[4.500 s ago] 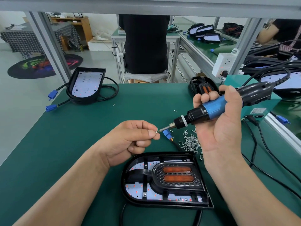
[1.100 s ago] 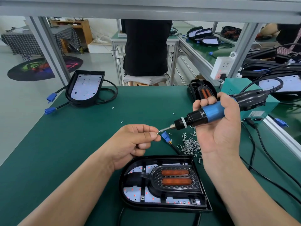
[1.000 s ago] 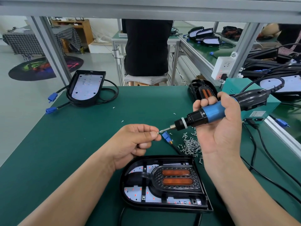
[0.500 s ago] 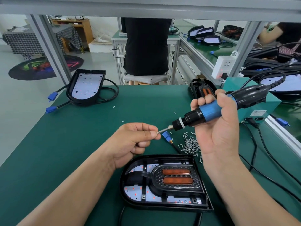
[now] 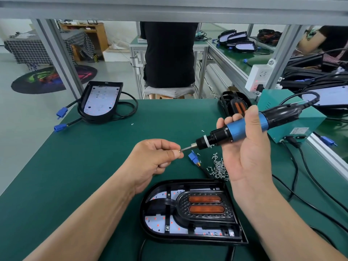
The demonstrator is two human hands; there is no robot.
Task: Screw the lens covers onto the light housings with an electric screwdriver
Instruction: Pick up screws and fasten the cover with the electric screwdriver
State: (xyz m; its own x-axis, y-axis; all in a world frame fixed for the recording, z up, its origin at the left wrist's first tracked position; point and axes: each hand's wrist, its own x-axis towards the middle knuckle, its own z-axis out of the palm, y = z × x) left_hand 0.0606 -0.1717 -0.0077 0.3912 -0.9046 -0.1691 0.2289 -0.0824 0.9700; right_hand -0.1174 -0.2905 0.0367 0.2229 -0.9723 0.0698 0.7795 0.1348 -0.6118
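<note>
A black light housing [image 5: 192, 213] with an orange-windowed lens cover lies on the green mat near me. Above it, my right hand [image 5: 246, 153] grips the blue and black electric screwdriver [image 5: 243, 127], its bit pointing left. My left hand [image 5: 156, 159] pinches a small screw at the bit's tip. A pile of loose screws [image 5: 218, 168] lies just below the screwdriver, beside a blue connector [image 5: 194, 160].
Another housing [image 5: 101, 101] with coiled cable and blue plugs sits at the far left. A third housing [image 5: 235, 104] and a teal power box [image 5: 293, 117] stand at the right, with black cables trailing over the mat. A person sits beyond the bench.
The screwdriver has lifted and tilted slightly. My left hand still holds the screw against the bit tip.
</note>
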